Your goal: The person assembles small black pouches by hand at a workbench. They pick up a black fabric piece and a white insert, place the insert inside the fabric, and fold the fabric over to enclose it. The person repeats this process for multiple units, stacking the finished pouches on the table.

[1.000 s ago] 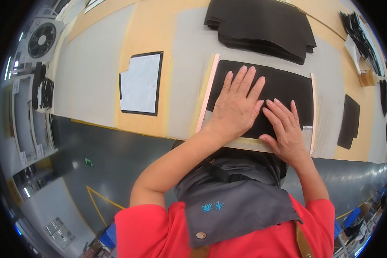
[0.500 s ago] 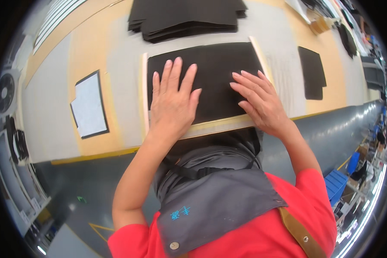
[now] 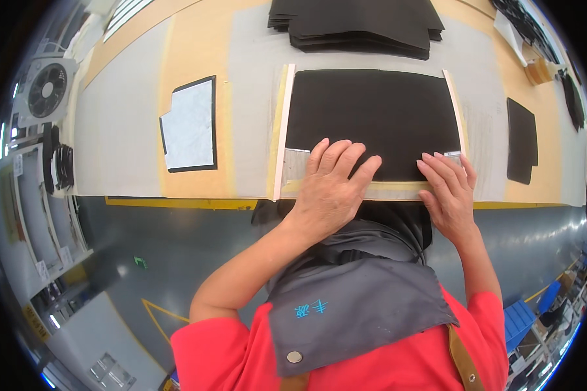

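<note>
A black flat sheet [image 3: 372, 107] lies on the table in front of me, with notched lower corners. It sits between two pale strips, a left strip [image 3: 284, 137] and a right strip [image 3: 454, 107]. My left hand [image 3: 336, 179] rests palm down on the near left part of the sheet, fingers slightly bent and apart, holding nothing. At the sheet's near right corner, my right hand [image 3: 451, 192] is open, fingertips touching the sheet and the surface beside the right strip. Under my palms the sheet's edge is partly hidden.
A stack of black sheets [image 3: 365, 29] lies beyond the work area. To the left is a white panel with a black border [image 3: 192, 127]; to the right, a smaller black piece [image 3: 522, 140]. A fan [image 3: 49, 88] stands past the table's left end. The table's yellow edge [image 3: 176, 202] runs before me.
Both hands have slid toward me, from the middle of the sheet to its near edge. The whole view has shifted, so the table things appear farther right.
</note>
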{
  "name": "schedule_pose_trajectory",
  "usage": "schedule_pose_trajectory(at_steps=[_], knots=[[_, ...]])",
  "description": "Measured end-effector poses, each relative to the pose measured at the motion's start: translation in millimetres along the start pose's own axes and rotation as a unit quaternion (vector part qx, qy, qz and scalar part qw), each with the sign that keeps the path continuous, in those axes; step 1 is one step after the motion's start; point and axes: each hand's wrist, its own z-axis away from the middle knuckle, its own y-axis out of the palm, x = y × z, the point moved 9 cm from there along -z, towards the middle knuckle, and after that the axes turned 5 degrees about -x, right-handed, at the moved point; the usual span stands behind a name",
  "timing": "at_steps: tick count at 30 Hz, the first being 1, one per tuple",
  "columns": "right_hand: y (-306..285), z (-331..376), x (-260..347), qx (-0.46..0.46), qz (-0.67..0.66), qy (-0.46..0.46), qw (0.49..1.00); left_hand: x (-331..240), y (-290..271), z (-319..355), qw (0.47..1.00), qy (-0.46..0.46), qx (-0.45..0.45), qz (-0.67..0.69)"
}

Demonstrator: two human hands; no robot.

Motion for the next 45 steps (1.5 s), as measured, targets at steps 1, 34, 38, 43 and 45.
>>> schedule_pose_trajectory(at_steps=[1, 34, 38, 43, 45], knots=[[1, 0, 0, -0.003, 0.001, -0.001, 1.000, 1, 0, 0, 1.000, -0.001, 0.002, 0.005], [7, 22, 3, -0.060, 0.046, 0.042, 0.996, 0, 3, 1, 0.998, 0.032, 0.041, -0.032], [7, 23, 3, -0.060, 0.043, 0.042, 0.996, 2, 3, 3, 0.997, 0.040, 0.066, -0.022], [6, 21, 4, -0.061, 0.039, 0.039, 0.997, 1, 4, 6, 0.995, 0.057, 0.071, -0.037], [5, 19, 3, -0.054, 0.042, 0.038, 0.997, 2, 3, 5, 0.994, 0.048, 0.091, -0.031]])
